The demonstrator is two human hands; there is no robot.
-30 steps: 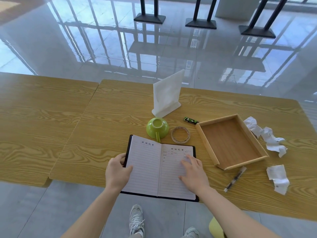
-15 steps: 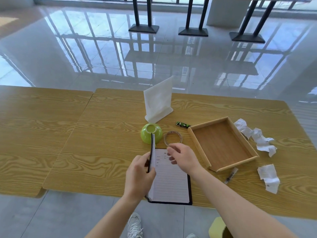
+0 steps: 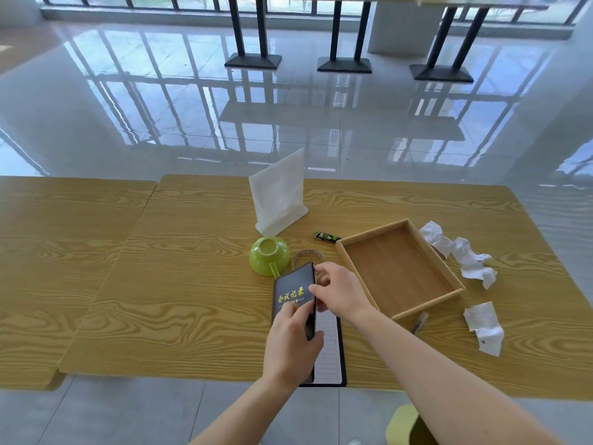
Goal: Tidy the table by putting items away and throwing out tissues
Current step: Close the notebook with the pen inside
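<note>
Notebook: black cover w/ gold lettering, notebook [image 3: 293, 293] at near edge of desk [image 3: 192, 284], about centre. Cover tilted, not flat yet; strip of lined page shows on its right side.
L hand: my left hand [image 3: 293, 345] grips near part of the cover, fingers laid on top, thumb curled at its right edge.
R hand: my right hand [image 3: 341, 293] pinches the cover's far right edge, thumb on the lettering side, fingers curled round the edge.
Cup: green cup [image 3: 268, 255] upside down, just far-left of notebook, handle pointing near, at the cover's far corner. Touching or not, can't tell.
Tape: clear tape ring [image 3: 303, 255] flat on desk btwn cup and my R hand, partly hidden by the cover.
Packet: small green packet [image 3: 327, 236] just left of tray's far corner.
Tray: wooden tray [image 3: 398, 271] right of notebook, set at an angle.
Pen: pen [image 3: 419, 322] lying just by tray's near wall.
Tissues: crumpled tissues [image 3: 462, 255] right of tray, far side; one more tissue [image 3: 484, 327] nearer, apart from them.
Stand: white stand [image 3: 279, 194] upright, far of cup.
Bin: yellow-green bin [image 3: 407, 428] on floor, near right, below desk edge.
Other: second desk [image 3: 64, 252] butts up on left.
</note>
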